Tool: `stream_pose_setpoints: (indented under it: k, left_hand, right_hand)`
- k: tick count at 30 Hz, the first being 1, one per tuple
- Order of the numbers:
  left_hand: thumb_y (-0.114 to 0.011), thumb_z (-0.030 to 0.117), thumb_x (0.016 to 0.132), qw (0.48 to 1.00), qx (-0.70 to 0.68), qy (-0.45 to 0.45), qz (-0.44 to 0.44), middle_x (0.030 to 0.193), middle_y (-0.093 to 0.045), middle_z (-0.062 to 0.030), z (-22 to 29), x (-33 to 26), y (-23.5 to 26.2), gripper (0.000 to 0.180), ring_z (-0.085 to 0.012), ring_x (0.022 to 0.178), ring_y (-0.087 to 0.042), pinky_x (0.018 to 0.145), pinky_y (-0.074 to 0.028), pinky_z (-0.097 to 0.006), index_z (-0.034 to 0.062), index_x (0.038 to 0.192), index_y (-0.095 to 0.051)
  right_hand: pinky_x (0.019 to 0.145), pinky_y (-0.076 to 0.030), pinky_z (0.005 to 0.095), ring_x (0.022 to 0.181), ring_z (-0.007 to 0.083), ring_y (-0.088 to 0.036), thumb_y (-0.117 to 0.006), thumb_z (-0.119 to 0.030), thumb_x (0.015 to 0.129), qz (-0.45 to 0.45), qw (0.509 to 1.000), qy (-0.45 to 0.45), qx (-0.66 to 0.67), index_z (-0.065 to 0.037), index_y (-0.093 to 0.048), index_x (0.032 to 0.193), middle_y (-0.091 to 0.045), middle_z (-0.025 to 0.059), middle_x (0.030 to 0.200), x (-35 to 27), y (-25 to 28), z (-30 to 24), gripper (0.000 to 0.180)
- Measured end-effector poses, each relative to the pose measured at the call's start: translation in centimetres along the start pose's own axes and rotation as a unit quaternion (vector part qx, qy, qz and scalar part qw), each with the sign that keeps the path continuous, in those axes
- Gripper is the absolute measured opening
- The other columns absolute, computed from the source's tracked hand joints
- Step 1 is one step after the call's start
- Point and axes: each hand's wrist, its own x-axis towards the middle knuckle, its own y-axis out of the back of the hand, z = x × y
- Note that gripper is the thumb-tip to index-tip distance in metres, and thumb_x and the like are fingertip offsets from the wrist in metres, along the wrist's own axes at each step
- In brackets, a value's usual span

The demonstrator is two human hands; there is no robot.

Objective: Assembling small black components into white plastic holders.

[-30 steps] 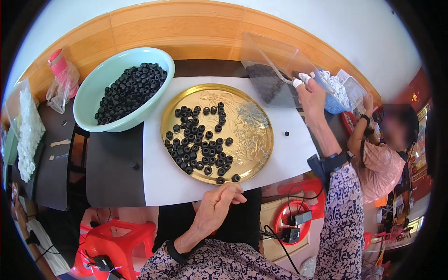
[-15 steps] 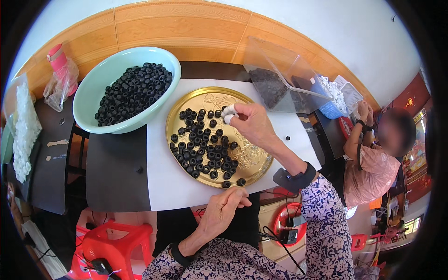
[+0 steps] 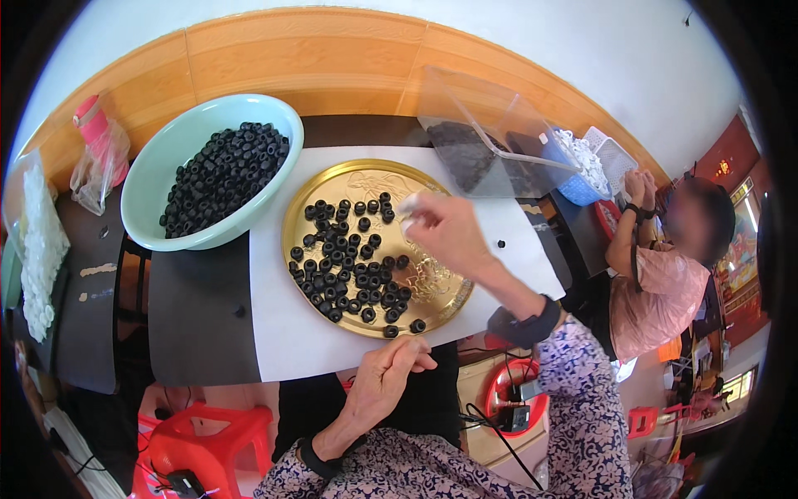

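We look mid bead-handling: right hand (image 3: pixel 445 233) over gold tray (image 3: pixel 428 283), fingers blurred, can't tell if pinching. Black beads (image 3: pixel 361 269) on tray, by worktop's (image 3: pixel 199 299) front edge; left hand (image 3: pixel 382 382) there, fingers curled together. Picking calls for fine pinch.
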Motion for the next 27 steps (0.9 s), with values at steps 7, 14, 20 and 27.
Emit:
stream_pose_setpoints:
  k: [7, 14, 20, 27]
  left_hand:
    - [-0.038, 0.026, 0.100, 1.000, -0.022, 0.009, 0.003, 0.085, -0.065, -0.0114, -0.2, -0.1, -0.2, 0.036, -0.0135, 0.082, -0.062, 0.077, -0.049, -0.026, -0.0046, 0.101, -0.057]
    - [-0.038, 0.024, 0.099, 1.000, -0.008, 0.018, 0.000, 0.084, -0.066, -0.0107, 0.1, -0.1, 0.0, 0.034, -0.0131, 0.081, -0.062, 0.077, -0.049, -0.026, -0.0040, 0.102, -0.057]
    - [-0.038, 0.022, 0.099, 1.000, -0.010, 0.006, -0.012, 0.084, -0.066, -0.0104, 0.2, -0.2, 0.2, 0.033, -0.0136, 0.082, -0.062, 0.076, -0.049, -0.026, -0.0044, 0.102, -0.057]
    - [-0.039, 0.021, 0.099, 0.999, -0.012, -0.022, -0.037, 0.085, -0.065, -0.0112, -0.6, -0.1, 0.5, 0.032, -0.0143, 0.083, -0.062, 0.077, -0.049, -0.027, -0.0052, 0.102, -0.057]
  right_hand:
    - [0.055, -0.043, 0.0206, 0.058, 0.0048, -0.052, -0.066, -0.008, 0.076, 0.257, 0.965, 0.032, -0.043, -0.005, -0.068, 0.092, -0.061, 0.0004, 0.066, 6.1, 12.3, 3.0, 0.016]
    - [0.064, -0.046, 0.0267, 0.067, 0.0148, -0.057, -0.064, -0.005, 0.077, 0.118, 0.988, 0.062, -0.075, -0.004, -0.066, 0.092, -0.062, 0.0080, 0.081, 4.1, 5.3, 0.2, 0.015]
    - [0.074, -0.046, 0.0348, 0.082, 0.0245, -0.057, -0.066, -0.008, 0.074, -0.073, 0.970, 0.230, -0.037, -0.005, -0.064, 0.092, -0.062, 0.0089, 0.092, 2.6, -4.0, -4.1, 0.018]
    - [0.075, -0.046, 0.0379, 0.087, 0.0275, -0.058, -0.066, -0.011, 0.075, -0.134, 0.965, 0.221, -0.045, -0.004, -0.064, 0.089, -0.062, 0.0099, 0.093, 1.1, -4.6, -2.8, 0.015]
